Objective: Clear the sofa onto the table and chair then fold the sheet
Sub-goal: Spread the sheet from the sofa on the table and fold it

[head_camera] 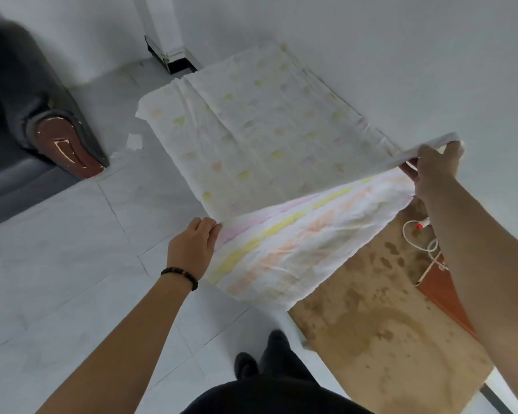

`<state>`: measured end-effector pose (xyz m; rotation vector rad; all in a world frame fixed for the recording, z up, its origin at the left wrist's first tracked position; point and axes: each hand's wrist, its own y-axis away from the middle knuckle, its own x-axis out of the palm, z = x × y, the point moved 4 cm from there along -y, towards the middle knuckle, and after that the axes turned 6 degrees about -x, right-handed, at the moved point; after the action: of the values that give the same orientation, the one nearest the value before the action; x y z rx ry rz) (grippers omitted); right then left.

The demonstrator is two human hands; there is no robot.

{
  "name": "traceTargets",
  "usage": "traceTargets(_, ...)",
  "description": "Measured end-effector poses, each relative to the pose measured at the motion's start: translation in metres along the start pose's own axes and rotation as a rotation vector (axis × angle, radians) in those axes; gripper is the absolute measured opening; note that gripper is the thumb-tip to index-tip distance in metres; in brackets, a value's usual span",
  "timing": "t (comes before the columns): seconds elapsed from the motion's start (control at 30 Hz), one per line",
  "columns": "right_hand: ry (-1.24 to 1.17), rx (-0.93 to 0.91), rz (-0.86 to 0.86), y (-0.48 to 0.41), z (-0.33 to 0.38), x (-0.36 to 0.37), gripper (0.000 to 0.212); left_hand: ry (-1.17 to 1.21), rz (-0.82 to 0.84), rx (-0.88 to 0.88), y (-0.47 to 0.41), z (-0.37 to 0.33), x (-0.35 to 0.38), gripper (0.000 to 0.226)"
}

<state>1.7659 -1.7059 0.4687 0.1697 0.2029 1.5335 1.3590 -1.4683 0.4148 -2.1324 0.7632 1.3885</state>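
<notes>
Two hands, one sheet: the step in hand is judged to be the fold, the last part of the task. The sheet lies spread along the table, its far part flat with the spotted side up and its near end lifted so that the striped side shows. Left hand: grip pinched on the near left edge of the cloth, low, about level with the table top. Right hand: grip clenched on the near right corner, held higher, close to the wall, so the raised end slopes from right down to left. Next move, as judged: carry the lifted end forward over the flat part, bring both corners level, lay edge on edge at the far end, then let go and smooth. The left edge overhangs the table side, so the cloth could slide toward the floor if pulled unevenly. Count: sheet 1; table 1; sofa 1, only its arm end seen, so whether it is cleared cannot be told; chair 0 in view; white cable 1, with a red tip, on the bare table near the right forearm; flat orange thing 1, beside it; paper scrap 1, on the floor; bracelet 1, left wrist.
</notes>
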Motion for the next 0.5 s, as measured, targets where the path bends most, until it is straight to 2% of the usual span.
traceTargets(0.23, 0.011, 0.033, 0.053, -0.052, -0.016, 0.088, 0.065, -0.033, 0.115, -0.043, -0.084, 0.031, 0.037, 0.025)
traceTargets(0.5, 0.184, 0.011, 0.144, -0.154, -0.077, 0.227, 0.033, -0.113, 0.256, -0.208, -0.194, 0.084, 0.093, 0.026)
